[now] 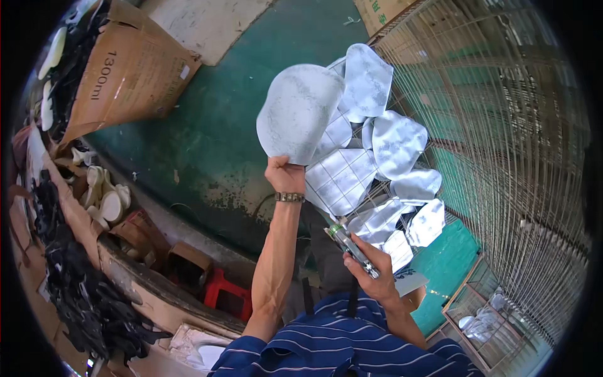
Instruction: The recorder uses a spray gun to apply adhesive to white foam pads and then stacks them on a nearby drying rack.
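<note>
My left hand [286, 177], with a beaded bracelet at the wrist, grips the lower edge of a flat, rounded, speckled grey-white piece [298, 113]. It is held up in front of me, its broad face toward me. My right hand [377, 275] is closed around a slim metallic hand tool [353, 246] with a green part near its front end; its exact kind I cannot make out. Beyond that tool, several silvery-white irregular pieces [399, 144] rest on a wire rack [342, 179]. The held piece overlaps part of the rack from this view.
Tall wire racks [477, 125] line the right side. At the upper left stands an open cardboard box [129, 78]. Along the left, a bench edge [144, 283] carries a heap of black pieces [75, 270]. A red stool [227, 295] and cream-coloured parts [110, 201] sit nearby.
</note>
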The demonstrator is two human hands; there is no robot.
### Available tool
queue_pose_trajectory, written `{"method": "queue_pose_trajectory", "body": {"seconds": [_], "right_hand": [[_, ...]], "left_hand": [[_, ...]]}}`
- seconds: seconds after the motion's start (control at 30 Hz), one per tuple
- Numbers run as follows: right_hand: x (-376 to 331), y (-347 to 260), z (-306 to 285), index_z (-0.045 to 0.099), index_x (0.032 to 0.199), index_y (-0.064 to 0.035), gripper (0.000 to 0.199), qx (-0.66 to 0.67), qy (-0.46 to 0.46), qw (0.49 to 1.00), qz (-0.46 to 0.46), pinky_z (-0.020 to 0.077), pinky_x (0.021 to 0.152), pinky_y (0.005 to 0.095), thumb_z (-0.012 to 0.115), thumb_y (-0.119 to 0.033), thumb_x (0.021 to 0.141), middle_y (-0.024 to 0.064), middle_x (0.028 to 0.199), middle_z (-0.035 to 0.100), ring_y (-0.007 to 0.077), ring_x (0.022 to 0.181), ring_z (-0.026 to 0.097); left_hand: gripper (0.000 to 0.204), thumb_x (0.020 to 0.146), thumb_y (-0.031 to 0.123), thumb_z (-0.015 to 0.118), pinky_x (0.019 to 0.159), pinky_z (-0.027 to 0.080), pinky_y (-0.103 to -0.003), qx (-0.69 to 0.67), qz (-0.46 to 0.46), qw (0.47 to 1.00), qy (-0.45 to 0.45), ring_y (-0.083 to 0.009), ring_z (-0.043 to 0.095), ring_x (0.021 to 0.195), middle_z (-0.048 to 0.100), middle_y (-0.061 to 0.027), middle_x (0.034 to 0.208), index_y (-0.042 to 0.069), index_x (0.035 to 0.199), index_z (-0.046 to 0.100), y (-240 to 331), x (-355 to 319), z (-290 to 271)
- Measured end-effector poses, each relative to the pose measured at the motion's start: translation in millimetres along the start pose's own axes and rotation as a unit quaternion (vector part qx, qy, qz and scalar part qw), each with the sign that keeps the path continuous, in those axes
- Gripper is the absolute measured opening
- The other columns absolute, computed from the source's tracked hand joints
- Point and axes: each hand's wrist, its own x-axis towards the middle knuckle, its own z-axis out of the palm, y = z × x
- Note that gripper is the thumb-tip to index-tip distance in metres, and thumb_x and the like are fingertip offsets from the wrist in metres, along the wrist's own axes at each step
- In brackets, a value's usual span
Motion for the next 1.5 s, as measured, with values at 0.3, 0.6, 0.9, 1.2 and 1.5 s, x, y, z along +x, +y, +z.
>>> {"method": "queue_pose_trajectory", "body": {"seconds": [0.3,0.6,0.9,1.2,1.5], "right_hand": [[22,37,25,0.059,0.136,0.0074,0.05,-0.046,-0.003,0.999,0.023,0.0548,0.078,0.0283,0.073,-0.002,0.09,0.014,0.097,0.074,0.0171,0.086,0.071],[2,-28,47,0.058,0.137,0.0071,0.056,-0.061,-0.1,0.987,-0.106,0.0542,0.078,0.0336,0.077,-0.002,0.085,0.0211,0.104,0.072,0.0266,0.088,0.072],[-97,-149,83,0.058,0.137,0.0059,0.062,-0.108,-0.339,0.876,-0.325,0.0551,0.081,0.0367,0.08,-0.001,0.079,0.0201,0.104,0.072,0.0305,0.089,0.072],[-201,-217,154,0.06,0.135,0.0064,0.056,-0.191,-0.609,0.615,-0.463,0.0541,0.079,0.0326,0.07,0.004,0.08,0.0154,0.095,0.074,0.0238,0.084,0.072],[-287,-232,261,0.062,0.133,0.0024,0.054,-0.152,-0.695,0.435,-0.552,0.0532,0.071,0.0334,0.076,0.0,0.082,0.0165,0.095,0.071,0.0273,0.077,0.068]], "left_hand": [[0.071,0.076,0.002,0.068,0.088,0.051,-0.045,0.713,0.161,0.672,0.119,-0.0344,0.063,0.099,0.064,-0.0156,0.108,0.013,0.144,0.048,-67,120,-174],[0.081,0.089,0.054,0.068,0.106,0.045,-0.05,0.807,0.039,0.581,-0.095,-0.0439,0.054,0.128,0.057,-0.0272,0.138,0.012,0.153,0.042,3,59,-218],[0.061,0.092,0.047,0.063,0.105,0.049,-0.043,0.731,-0.027,0.659,0.176,-0.0366,0.064,0.12,0.069,-0.0193,0.127,0.009,0.14,0.059,154,-207,-327],[0.054,0.098,0.05,0.057,0.084,0.057,-0.046,0.371,-0.064,0.89,0.258,-0.0194,0.067,0.107,0.069,-0.0063,0.124,0.015,0.139,0.057,130,-420,-451],[0.042,0.1,0.038,0.061,0.078,0.058,-0.048,-0.17,0.092,0.845,0.498,-0.0225,0.071,0.093,0.072,-0.0031,0.111,0.019,0.138,0.057,-81,-517,-526]]}}
